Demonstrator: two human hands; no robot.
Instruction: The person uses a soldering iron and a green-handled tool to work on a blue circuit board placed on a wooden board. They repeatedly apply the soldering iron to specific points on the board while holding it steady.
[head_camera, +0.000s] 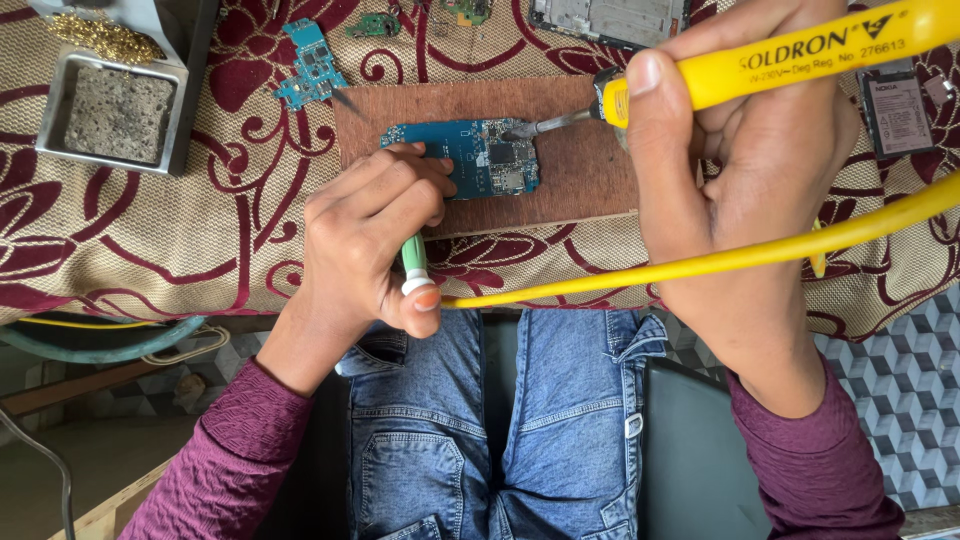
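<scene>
A blue circuit board (480, 155) lies on a brown wooden board (580, 170) on the patterned cloth. My left hand (370, 235) rests on the circuit board's near left end and grips a small green-and-white tool (414, 265) under the thumb. My right hand (740, 180) is closed on a yellow soldering iron (800, 55), whose metal tip (530, 127) touches the circuit board's upper right part. The iron's yellow cable (700, 262) runs across below the wooden board.
A metal tray with a grey sponge (118, 112) and brass wool (100, 38) stands at the far left. Another blue circuit board (312, 65), small green boards (374, 24), a phone frame (610, 18) and a battery (895, 112) lie around. My jeans-clad legs (500, 430) are below the table edge.
</scene>
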